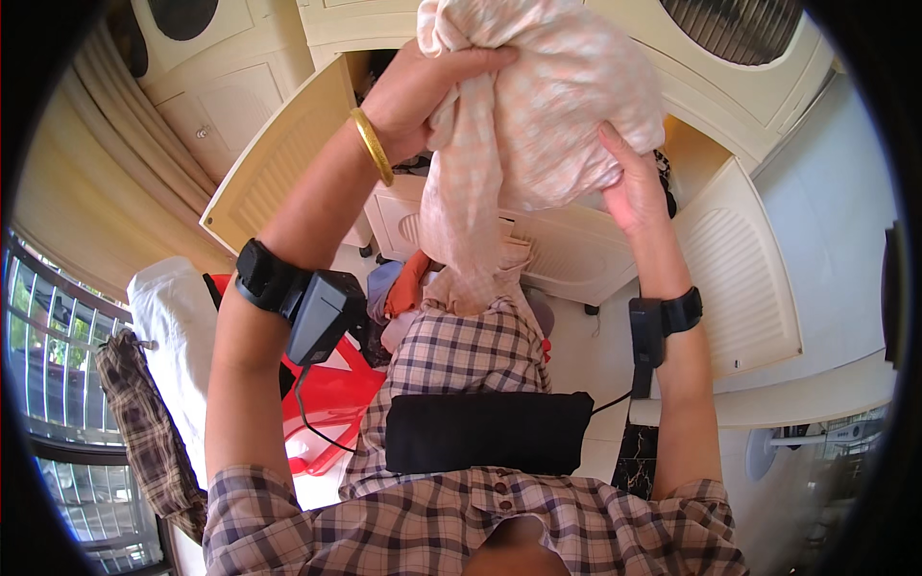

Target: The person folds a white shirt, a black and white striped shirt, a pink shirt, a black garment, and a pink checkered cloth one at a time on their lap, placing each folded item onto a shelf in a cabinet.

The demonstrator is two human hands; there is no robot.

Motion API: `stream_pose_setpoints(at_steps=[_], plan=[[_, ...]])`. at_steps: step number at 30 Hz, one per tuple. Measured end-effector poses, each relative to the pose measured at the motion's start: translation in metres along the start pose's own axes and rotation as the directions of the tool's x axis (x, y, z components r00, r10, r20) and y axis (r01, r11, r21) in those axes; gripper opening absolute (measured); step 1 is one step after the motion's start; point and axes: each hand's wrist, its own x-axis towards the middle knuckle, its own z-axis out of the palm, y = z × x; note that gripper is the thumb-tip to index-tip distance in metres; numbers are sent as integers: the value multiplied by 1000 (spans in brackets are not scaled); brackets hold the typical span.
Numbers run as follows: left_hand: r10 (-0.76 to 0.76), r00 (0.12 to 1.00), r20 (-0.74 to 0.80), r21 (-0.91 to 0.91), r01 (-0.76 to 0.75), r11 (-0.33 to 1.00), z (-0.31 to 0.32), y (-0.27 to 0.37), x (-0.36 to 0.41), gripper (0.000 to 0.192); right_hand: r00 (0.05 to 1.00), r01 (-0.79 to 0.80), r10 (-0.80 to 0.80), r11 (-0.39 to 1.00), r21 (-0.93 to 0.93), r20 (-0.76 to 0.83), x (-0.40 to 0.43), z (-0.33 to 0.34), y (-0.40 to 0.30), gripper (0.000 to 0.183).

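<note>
A pale pink and white checked cloth (555, 108), probably a garment, hangs bunched up in front of me at the top of the view. My left hand (432, 90) grips its gathered upper left part, thumb lying across the folds. Lower on the cloth's right side, my right hand (634, 183) pinches its edge between thumb and fingers. One long strip of the fabric trails down toward my lap. Behind the cloth stands a cream cabinet (576, 252), its lower doors swung out; much of its inside is hidden.
The left cabinet door (281, 151) and right cabinet door (742, 273) stick out on both sides. Several folded clothes (407, 288) lie beyond my knees. A red plastic stool (324, 403) is at my left, near a white cloth (173, 324) and plaid trousers (144, 425).
</note>
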Motion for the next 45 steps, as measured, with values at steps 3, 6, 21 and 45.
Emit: stream_pose_setpoints(at_steps=[3,6,21,45], plan=[[5,992,-122,499,57,865,-53,-22,26,30,1000,7,-6,995,-101,11,23,-12,-1,49],[133,982,-136,470,-54,881,-88,-43,37,28,992,70,-46,974,-215,115,50,-18,3,37],[-81,950,302,418,-56,907,-60,-80,-212,26,648,231,234,846,-480,725,-161,-40,5,25],[-365,928,-69,-218,343,914,-103,-274,-163,60,456,-890,890,456,14,0,-145,-87,210,52]])
